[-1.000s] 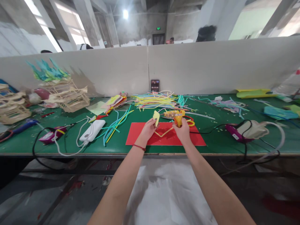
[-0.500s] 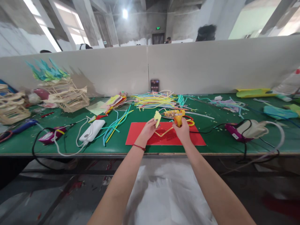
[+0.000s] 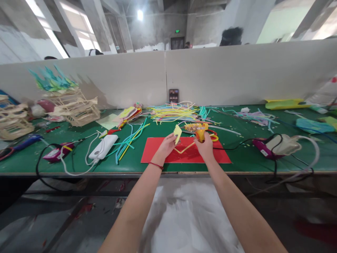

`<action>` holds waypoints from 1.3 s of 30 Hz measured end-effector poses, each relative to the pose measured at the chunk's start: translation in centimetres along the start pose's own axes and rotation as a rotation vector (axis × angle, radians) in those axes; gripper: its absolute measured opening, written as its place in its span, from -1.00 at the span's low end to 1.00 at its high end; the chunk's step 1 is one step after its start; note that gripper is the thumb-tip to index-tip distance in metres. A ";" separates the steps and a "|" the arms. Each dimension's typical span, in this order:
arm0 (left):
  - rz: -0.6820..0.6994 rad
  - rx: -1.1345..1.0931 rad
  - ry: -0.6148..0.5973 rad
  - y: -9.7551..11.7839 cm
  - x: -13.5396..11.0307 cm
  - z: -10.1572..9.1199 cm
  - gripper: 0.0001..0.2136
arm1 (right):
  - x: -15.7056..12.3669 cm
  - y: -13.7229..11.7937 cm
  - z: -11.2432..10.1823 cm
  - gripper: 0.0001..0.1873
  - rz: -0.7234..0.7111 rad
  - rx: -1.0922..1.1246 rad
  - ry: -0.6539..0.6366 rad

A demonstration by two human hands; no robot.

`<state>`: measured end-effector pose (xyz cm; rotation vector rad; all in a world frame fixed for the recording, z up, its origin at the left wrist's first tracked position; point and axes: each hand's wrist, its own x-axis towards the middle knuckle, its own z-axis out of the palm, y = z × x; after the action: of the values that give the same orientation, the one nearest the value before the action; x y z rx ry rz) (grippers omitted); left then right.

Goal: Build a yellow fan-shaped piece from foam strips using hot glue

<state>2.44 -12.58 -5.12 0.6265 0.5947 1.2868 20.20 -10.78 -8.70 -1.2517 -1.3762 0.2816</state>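
Note:
My left hand (image 3: 165, 147) pinches a small yellow foam piece (image 3: 177, 133) upright above a red sheet (image 3: 221, 157) on the green table. Wrapped round the handle of a yellow glue gun (image 3: 198, 129), my right hand (image 3: 204, 147) points the nozzle left toward the foam piece. A thin yellow strip bent into a V (image 3: 184, 149) lies on the red sheet between my hands. Red-handled scissors (image 3: 213, 135) lie just behind the right hand.
Several coloured foam strips (image 3: 172, 112) are heaped at the back, and more (image 3: 129, 140) lie left of the sheet. A white power bank (image 3: 103, 147) with cables and a pink device (image 3: 55, 153) sit at the left, wooden stick frames (image 3: 76, 107) farther left, another glue gun (image 3: 263, 147) at the right. A grey partition (image 3: 237, 73) backs the table.
The foam piece has tilted and shifted slightly toward the glue gun's nozzle. Both hands otherwise stay where they were.

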 end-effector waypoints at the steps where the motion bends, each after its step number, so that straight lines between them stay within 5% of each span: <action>1: 0.000 0.003 -0.004 0.0 0.0 0.0 -0.89 | 0.0 0.0 0.0 -0.76 -0.002 0.000 0.003; 39: -0.011 0.064 -0.070 -0.2 0.0 -0.3 -0.86 | 0.0 -1.0 -0.4 -0.79 0.061 -0.023 -0.025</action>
<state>2.40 -12.57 -5.47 0.7174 0.5823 1.2345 20.03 -11.36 -7.85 -1.3142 -1.3672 0.3251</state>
